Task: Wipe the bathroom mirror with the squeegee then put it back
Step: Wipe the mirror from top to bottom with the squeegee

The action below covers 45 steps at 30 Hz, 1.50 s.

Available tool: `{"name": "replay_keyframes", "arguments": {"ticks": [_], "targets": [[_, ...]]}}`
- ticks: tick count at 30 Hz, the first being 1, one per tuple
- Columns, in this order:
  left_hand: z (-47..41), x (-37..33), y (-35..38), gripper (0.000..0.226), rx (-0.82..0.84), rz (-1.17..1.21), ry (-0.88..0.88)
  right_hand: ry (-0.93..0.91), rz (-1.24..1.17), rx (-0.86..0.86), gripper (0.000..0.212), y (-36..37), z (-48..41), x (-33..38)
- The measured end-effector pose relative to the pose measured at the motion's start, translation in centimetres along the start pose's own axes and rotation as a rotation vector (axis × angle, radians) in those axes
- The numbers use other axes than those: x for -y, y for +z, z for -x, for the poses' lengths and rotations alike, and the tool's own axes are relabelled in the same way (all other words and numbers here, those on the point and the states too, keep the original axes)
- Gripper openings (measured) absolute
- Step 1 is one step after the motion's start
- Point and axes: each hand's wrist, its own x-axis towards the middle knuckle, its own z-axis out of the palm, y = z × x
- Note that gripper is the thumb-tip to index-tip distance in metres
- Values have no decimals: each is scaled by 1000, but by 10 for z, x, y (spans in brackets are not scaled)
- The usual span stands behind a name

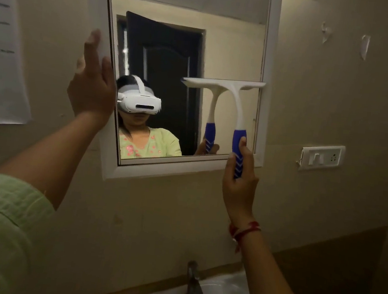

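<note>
Head view — A: Where's the squeegee (232,95), and who has it?
B: On the mirror (235,43), right half, about halfway up the glass. The right hand (239,175) is wrapped round the blue handle, thumb along its front, at the mirror's bottom right corner

A: Why hold it so low?
B: My guess is that gripping the handle's end leaves the white blade flat and level on the glass, so a pull downward would drag water toward the mirror's lower edge. The blade's right tip overlaps the mirror's white frame (271,47), so that side is probably being covered right to the edge

A: And the left hand (91,88)?
B: Fingers straight and together, laid flat on the mirror's left frame, holding nothing. It looks like bracing against the wiping pressure

A: Anything in the way?
B: The bottom frame will stop the blade. Below the mirror are a tap (193,288) and a white sink (223,293), well apart from the blade. Right of the mirror is a switch plate (322,156), clear of the hand. Left of the mirror hangs a paper sheet (4,55). Where the squeegee goes back, I can't tell
</note>
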Motion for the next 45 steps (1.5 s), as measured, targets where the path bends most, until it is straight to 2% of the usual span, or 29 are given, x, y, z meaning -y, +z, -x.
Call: {"name": "replay_keyframes", "arguments": {"ticks": [3, 9, 17, 19, 21, 24, 31, 39, 45], "targets": [[0, 0, -1, 43, -1, -8, 3, 11, 22, 0, 48, -2, 14, -8], [2, -3, 1, 45, -14, -56, -10, 29, 60, 52, 43, -16, 55, -24], [8, -2, 0, 42, -8, -33, -13, 38, -54, 13, 44, -5, 17, -4], [8, -2, 1, 42, -6, -34, -9, 60, -14, 27, 47, -11, 32, -12], [8, -1, 2, 41, -5, -32, -10, 48, 39, 36, 41, -16, 56, -21], [8, -1, 1, 40, -15, -27, -9, 47, 17, 57, 41, -24, 76, -23], [7, 3, 2, 40, -37, -13, 22, 74, -34, 36, 41, -16, 37, -13], [8, 1, 1, 39, -33, 29, 33, 130, 9, 60, 42, -30, 89, -28], [7, 1, -1, 39, -20, 43, 29, 84, -82, -8, 36, -18, 58, -7]]}}
